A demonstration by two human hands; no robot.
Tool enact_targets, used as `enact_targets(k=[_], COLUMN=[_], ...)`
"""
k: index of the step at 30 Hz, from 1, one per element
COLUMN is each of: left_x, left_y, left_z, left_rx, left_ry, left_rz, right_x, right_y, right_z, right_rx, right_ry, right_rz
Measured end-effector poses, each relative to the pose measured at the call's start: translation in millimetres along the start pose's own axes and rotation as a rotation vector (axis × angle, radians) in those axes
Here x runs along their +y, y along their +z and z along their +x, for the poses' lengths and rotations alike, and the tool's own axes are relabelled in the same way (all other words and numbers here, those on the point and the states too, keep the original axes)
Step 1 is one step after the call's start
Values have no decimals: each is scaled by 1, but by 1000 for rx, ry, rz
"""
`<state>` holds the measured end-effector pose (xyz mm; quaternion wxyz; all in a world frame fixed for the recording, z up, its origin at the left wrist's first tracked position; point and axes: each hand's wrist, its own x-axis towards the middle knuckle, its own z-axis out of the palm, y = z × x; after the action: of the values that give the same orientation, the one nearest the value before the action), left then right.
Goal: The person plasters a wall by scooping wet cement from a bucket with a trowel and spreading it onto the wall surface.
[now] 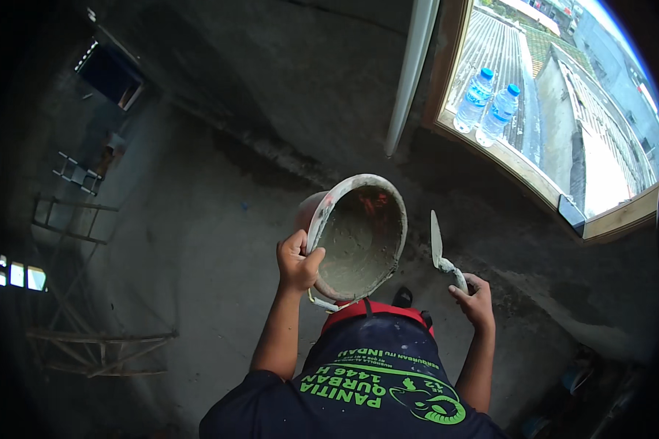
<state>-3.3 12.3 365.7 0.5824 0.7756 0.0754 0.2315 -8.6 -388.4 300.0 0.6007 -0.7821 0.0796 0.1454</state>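
My left hand grips the left rim of a round, mortar-stained bucket, tipped so that I see into it; grey residue coats the inside, with a reddish patch near the top. The bucket's handle hangs loose below the hand. To the right of the bucket, apart from it, my right hand is closed on the grip of a trowel, whose pale blade points upward.
Two water bottles stand on the window sill at upper right, beside a dark flat object. A white pipe runs down the wall. Metal scaffold frames and a small ladder are at left.
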Motion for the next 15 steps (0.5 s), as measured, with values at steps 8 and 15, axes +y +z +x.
enact_targets(k=[8, 15], left_x=[44, 45], left_y=[-23, -33], left_z=[30, 38], left_rx=[-161, -205], left_ry=[242, 329], left_rz=[14, 16], right_x=[-124, -144], right_y=[60, 106], right_z=[1, 28], right_rx=[-3, -125], right_ry=[-577, -618], right_rz=[-550, -724])
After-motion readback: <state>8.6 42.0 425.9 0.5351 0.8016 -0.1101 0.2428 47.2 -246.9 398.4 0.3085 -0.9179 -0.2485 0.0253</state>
